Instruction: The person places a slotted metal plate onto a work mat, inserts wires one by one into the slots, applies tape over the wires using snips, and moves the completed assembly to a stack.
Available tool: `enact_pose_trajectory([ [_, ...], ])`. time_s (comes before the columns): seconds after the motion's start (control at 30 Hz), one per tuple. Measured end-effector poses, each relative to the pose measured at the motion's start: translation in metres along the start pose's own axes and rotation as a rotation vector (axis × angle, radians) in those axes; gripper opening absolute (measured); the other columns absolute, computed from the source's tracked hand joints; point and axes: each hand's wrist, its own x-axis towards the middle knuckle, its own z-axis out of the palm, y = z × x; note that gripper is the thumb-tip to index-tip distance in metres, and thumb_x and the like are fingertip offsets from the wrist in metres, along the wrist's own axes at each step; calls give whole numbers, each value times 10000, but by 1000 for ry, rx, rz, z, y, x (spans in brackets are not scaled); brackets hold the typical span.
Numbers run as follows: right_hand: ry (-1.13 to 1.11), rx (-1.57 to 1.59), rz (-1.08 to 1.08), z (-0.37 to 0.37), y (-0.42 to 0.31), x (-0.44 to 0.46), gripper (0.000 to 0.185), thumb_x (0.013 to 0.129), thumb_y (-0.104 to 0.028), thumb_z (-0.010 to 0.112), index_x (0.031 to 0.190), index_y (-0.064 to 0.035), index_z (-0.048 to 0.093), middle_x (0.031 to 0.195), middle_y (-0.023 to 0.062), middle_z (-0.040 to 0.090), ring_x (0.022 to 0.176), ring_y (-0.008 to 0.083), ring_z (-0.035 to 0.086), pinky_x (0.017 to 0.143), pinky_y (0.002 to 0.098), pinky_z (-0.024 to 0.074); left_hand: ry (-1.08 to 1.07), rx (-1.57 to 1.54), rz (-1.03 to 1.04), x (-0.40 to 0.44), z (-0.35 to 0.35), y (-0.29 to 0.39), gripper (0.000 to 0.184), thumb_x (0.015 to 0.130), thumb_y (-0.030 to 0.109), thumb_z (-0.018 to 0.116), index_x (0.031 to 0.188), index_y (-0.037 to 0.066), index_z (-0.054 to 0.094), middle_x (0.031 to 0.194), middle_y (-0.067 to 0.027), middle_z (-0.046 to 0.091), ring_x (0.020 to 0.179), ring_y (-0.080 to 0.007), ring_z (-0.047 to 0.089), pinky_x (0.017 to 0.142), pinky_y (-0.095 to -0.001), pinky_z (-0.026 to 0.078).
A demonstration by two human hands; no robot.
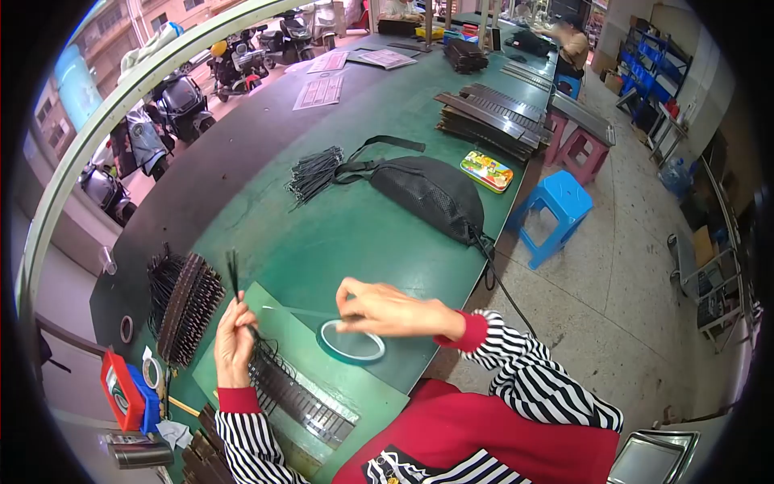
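My left hand (235,340) is closed around a small bundle of thin black wires (233,270), whose ends stick up above the fingers. Below it, a slotted strip (310,407) with black wires laid along it rests on a pale green board (379,407). My right hand (395,310) hovers beside and partly over a roll of green tape (352,356) lying flat. Its fingers are curled together, and a thin, pale streak runs from near them toward the left. What those fingers hold is too blurred to make out.
Racked black wires (189,310) stand at the left. Red (121,391) and blue (148,399) bins sit at the table's near left. Farther off are a black bag (423,189), a wire bundle (316,173), a colourful tin (487,171) and stacked strips (492,117). A blue stool (556,206) stands right.
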Motion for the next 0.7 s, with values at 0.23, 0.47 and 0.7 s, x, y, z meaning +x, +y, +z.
enact_pose_trajectory([
  [0.23, -37, -364, -39, 5, 94, 90, 293, 814, -311, 583, 804, -22, 631, 869, 163, 521, 819, 312, 549, 686, 391, 435, -340, 89, -3, -30, 5, 3, 171, 877, 94, 528, 995, -28, 552, 682, 6, 426, 564, -66, 341, 553, -202, 378],
  [0.47, 31, -580, -389, -21, 81, 155, 192, 762, -244, 596, 794, -56, 616, 769, 117, 555, 686, 309, 592, 588, 412, 472, -501, 466, -271, -29, 30, 2, 201, 849, 105, 579, 1007, -15, 609, 719, -16, 498, 591, -88, 457, 543, -234, 425],
  [0.7, 64, -1032, -476, -38, 83, 173, 111, 716, -146, 563, 797, -69, 562, 736, 102, 560, 609, 276, 608, 505, 395, 482, -341, 915, -242, -7, 81, -38, 164, 817, 11, 582, 960, -43, 643, 822, -67, 608, 699, -142, 579, 611, -246, 481],
])
